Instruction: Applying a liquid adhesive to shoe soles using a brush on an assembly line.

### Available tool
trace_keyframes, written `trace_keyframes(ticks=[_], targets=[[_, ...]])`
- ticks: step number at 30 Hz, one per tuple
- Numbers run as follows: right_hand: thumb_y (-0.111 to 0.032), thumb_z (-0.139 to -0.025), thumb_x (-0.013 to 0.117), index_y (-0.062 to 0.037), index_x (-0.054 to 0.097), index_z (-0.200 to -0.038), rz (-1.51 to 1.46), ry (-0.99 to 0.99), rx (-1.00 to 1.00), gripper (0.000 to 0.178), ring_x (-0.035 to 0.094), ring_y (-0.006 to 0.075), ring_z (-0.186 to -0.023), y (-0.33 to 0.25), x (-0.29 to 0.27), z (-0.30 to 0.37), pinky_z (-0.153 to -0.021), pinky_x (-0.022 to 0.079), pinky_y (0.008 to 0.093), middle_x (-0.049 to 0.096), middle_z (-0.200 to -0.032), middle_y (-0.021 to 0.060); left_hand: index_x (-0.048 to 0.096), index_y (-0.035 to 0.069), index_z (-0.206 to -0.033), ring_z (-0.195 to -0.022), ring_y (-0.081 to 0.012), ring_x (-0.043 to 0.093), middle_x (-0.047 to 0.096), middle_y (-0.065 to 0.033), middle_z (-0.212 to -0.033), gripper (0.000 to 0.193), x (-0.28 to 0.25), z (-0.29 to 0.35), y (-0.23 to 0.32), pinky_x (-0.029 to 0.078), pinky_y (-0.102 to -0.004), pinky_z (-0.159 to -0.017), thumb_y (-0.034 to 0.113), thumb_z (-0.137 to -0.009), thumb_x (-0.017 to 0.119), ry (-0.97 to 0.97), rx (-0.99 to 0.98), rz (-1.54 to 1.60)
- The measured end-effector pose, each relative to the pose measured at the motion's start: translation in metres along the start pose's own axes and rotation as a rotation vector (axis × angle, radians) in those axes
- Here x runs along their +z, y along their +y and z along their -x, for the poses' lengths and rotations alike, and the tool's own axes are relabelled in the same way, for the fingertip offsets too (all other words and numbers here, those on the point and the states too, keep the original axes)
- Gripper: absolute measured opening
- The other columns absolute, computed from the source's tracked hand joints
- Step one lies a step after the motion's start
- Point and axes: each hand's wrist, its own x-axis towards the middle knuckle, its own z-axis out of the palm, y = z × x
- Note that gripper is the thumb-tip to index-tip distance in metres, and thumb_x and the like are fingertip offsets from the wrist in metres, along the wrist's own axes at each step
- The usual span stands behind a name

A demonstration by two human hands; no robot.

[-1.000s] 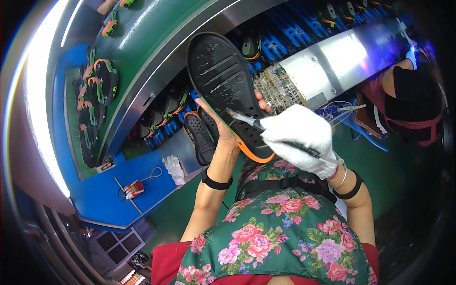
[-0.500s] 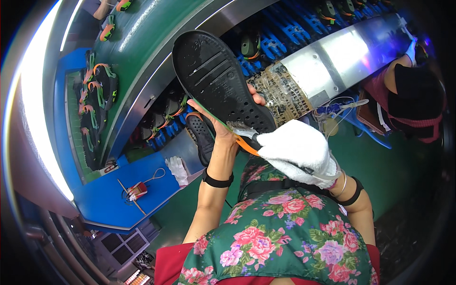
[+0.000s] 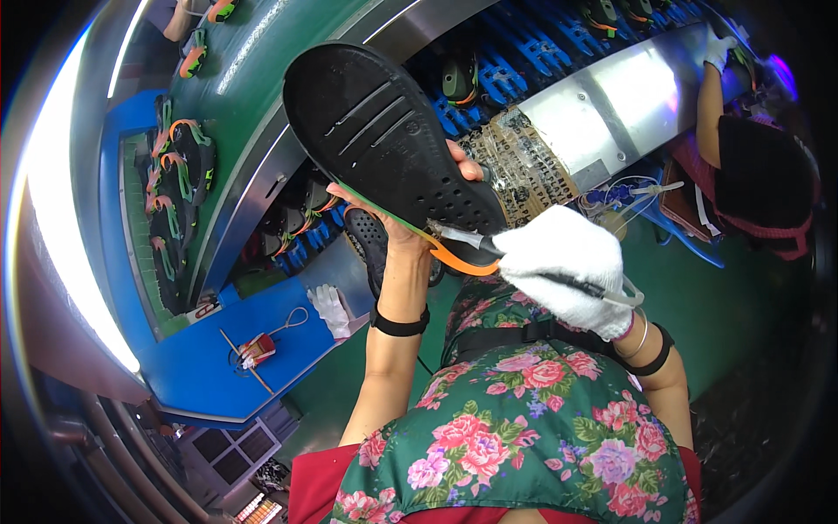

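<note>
A black shoe sole [image 3: 367, 122] with an orange and green edge is held up in the middle of the view, its hollow inner face showing wet-looking streaks, slots and a patch of holes. My bare left hand [image 3: 400, 229] is closed around it from beneath, fingertips curling over the far side. In a white glove, my right hand [image 3: 559, 262] grips a brush [image 3: 463, 236] with a pale tube along its dark handle. The bristles touch the sole's left rim near the heel; their very tip is hard to make out. Another black sole [image 3: 367, 236] lies behind my left wrist.
A metal ledge wrapped in brown tape [image 3: 524, 170] stands just beyond the sole. Blue racks [image 3: 541, 57] carry shoe parts behind it. At left are a green conveyor [image 3: 253, 61] and a blue table [image 3: 209, 358] with a white glove [image 3: 328, 310]. Another person [image 3: 759, 166] works at right.
The sole has shifted slightly up and left. My right hand has moved a little to the right, the brush still at the rim. The other person's arm has moved upward.
</note>
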Motion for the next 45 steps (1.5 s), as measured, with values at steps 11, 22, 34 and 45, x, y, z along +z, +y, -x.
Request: trace_keyframes(ticks=[11,22,34,45], targets=[[0.001,-0.073,0.082,-0.0049,0.076,-0.085,-0.014,-0.008,0.058,0.014,0.073,0.0249,-0.082,-0.001,-0.003,0.004,-0.075,0.057,0.0350,0.078,-0.097,0.0133,0.058,-0.009,-0.120,-0.100,-0.0308,0.066,0.068,-0.0211,-0.097,0.090,0.006,-0.009,0.005,0.057,-0.0421,-0.093,0.073,-0.084,0.068,-0.069,-0.035,-0.029],[0.000,-0.073,0.083,-0.0053,0.078,-0.089,-0.020,-0.002,0.037,0.018,0.072,0.0250,-0.080,-0.007,-0.008,0.005,-0.072,0.056,0.0354,0.078,-0.095,0.0124,0.057,-0.006,-0.123,-0.100,-0.0287,0.063,0.065,-0.0165,-0.105,0.086,0.011,-0.013,0.007,0.056,-0.0402,-0.085,0.066,-0.080,0.078,-0.103,-0.032,-0.096],[-0.001,-0.073,0.083,-0.0057,0.078,-0.093,0.043,-0.031,-0.033,0.021,0.072,0.0262,-0.083,-0.022,-0.007,0.008,-0.074,0.057,0.0357,0.077,-0.098,0.0123,0.055,0.000,-0.132,-0.103,-0.0336,0.060,0.062,-0.0207,-0.117,0.123,-0.008,-0.010,0.000,0.057,-0.0482,-0.084,0.101,-0.063,0.049,-0.083,-0.094,-0.059],[0.006,-0.073,0.079,-0.0028,0.074,-0.087,-0.104,0.117,0.111,0.017,0.072,0.0261,-0.083,-0.009,-0.010,0.017,-0.077,0.057,0.0364,0.075,-0.094,0.0166,0.057,0.000,-0.130,-0.097,-0.0339,0.061,0.064,-0.0221,-0.113,0.125,-0.003,-0.011,-0.011,0.055,-0.0471,-0.080,0.104,-0.062,0.043,-0.004,-0.084,-0.059]])
